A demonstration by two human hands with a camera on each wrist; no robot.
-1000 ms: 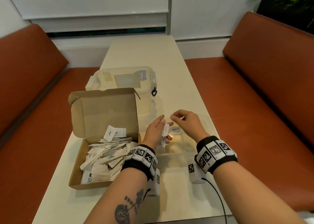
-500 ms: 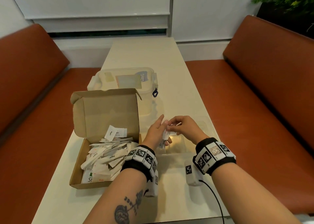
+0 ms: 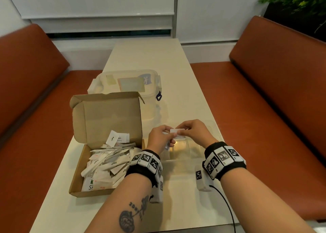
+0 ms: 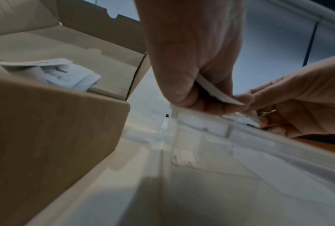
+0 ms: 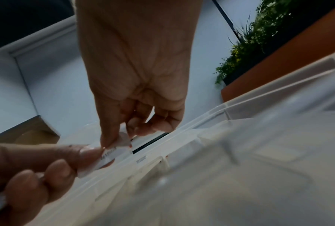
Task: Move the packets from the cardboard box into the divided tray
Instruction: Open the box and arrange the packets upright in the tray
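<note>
At centre of head view, above clear divided tray (image 3: pixel 208 155): left hand (image 3: pixel 159 137) and right hand (image 3: pixel 195 134) meet, both pinching one white packet (image 3: pixel 177 131) between thumb and fingertips, each at one end. Left hand also grips more packets lower in palm. Left of frame: open cardboard box (image 3: pixel 105 119), heap of white packets (image 3: pixel 107 164) inside, lid flap upright. Behind box: lidded clear container (image 3: pixel 127 82). All on pale table (image 3: pixel 176 206).

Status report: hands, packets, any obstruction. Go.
Left hand and right hand both pinch one packet above divided tray. Cardboard box holds many more. No obstruction seen.
</note>
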